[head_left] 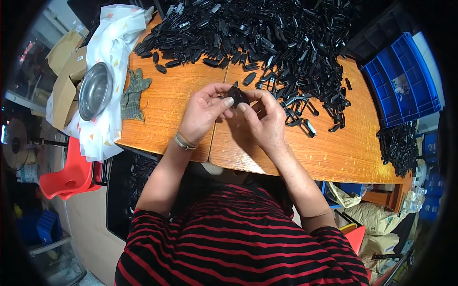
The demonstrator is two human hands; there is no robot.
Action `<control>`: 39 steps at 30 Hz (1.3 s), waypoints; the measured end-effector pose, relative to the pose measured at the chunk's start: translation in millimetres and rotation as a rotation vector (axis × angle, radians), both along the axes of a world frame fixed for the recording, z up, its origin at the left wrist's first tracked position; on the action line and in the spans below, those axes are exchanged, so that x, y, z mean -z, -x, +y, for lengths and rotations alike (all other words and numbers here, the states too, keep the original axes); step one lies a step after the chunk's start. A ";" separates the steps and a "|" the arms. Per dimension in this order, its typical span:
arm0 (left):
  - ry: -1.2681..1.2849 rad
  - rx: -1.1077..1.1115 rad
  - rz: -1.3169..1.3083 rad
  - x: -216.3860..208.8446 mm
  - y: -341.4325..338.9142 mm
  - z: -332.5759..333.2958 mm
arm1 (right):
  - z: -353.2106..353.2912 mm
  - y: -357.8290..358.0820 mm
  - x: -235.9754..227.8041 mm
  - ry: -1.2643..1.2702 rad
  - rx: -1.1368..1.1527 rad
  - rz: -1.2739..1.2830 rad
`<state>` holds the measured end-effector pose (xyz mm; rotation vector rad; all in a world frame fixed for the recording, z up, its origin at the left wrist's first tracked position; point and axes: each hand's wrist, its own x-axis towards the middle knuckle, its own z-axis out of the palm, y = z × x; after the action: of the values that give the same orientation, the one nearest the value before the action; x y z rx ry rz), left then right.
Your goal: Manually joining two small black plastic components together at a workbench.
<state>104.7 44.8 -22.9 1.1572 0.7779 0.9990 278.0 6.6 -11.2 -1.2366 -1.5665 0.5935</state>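
Note:
Between my two hands, above the near middle of the wooden table (181, 128), is a small black plastic part (234, 96). My left hand (205, 108) pinches it from the left, thumb on top. From the right, my right hand (263, 117) grips the same part with thumb and forefinger. Its exact shape is partly hidden by my fingers. Just beyond my hands spreads a large heap of black plastic pieces (229, 35). One loose black oval piece (249, 78) lies close to my right fingertips.
A grey knitted glove (135, 93) lies at left, beside a metal bowl (95, 90) on white plastic sheeting (107, 138). At right, a blue crate (403, 83) stands tilted near another black pile (400, 148). A red chair (71, 176) is at lower left.

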 end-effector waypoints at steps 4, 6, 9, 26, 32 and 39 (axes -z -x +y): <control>0.000 -0.017 -0.005 -0.8 0.2 -5.1 | -0.6 3.1 -1.2 -0.030 0.015 -0.001; -0.043 -0.014 0.001 0.8 1.1 -5.8 | -0.7 3.9 -1.3 -0.059 0.014 -0.016; -0.102 -0.051 -0.077 4.4 -4.2 -9.5 | -0.4 3.6 1.1 -0.101 0.016 -0.048; -0.063 -0.075 -0.161 7.6 -20.0 -45.9 | -23.1 18.8 21.5 -0.128 -0.105 -0.091; -0.145 -0.130 -0.108 1.0 -4.8 -57.8 | -41.5 44.7 22.4 -0.024 -0.098 -0.012; 0.047 -0.030 0.509 -35.1 117.2 -82.8 | -20.3 40.1 7.2 0.142 -0.519 -0.217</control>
<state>-12.5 -38.0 12.2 1.3815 1.2169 0.7082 237.9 -13.7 -18.4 -1.0184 -2.0807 0.9366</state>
